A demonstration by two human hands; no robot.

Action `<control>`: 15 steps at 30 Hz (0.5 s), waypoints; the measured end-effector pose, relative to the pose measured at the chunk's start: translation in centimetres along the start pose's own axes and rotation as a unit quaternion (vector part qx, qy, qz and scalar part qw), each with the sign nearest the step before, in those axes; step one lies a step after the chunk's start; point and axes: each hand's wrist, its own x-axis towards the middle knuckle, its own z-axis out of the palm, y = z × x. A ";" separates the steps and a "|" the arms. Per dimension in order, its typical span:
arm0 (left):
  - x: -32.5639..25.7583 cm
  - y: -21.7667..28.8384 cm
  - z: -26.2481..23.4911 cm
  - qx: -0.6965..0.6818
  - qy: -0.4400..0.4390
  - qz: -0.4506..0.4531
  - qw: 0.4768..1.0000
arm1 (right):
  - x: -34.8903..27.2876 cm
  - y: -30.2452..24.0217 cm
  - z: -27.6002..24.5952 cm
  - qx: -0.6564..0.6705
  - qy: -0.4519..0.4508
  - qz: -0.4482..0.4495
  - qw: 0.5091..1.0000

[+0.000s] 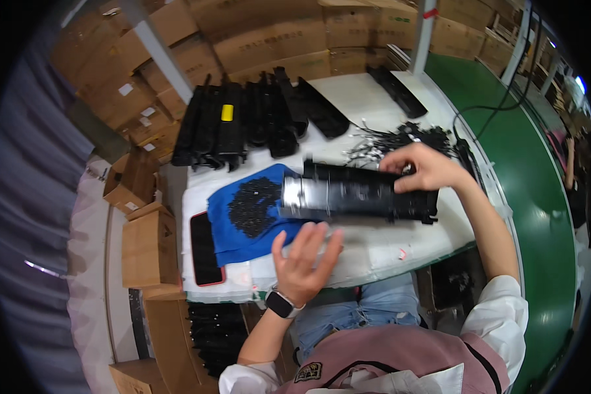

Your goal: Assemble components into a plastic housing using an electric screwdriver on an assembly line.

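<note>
The right hand [425, 169] is curled over the right part of the black casing [354, 197]; near its front edge, the left hand [305, 264] is held open, fingers slightly parted.

Bright light; glare on black housing [358, 197]; left fingers [299, 247] blurred; edges curved, corners black.

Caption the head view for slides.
The right hand holds a long black part at a white table, the open left hand near a blue cloth.

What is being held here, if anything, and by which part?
The right hand holds the black casing near its right end, at the far edge; the left hand, open, holds nothing.
</note>
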 end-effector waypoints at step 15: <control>-1.4 4.2 -0.6 -0.155 -0.157 0.053 0.974 | -0.3 4.7 1.5 -0.136 0.004 -0.087 0.987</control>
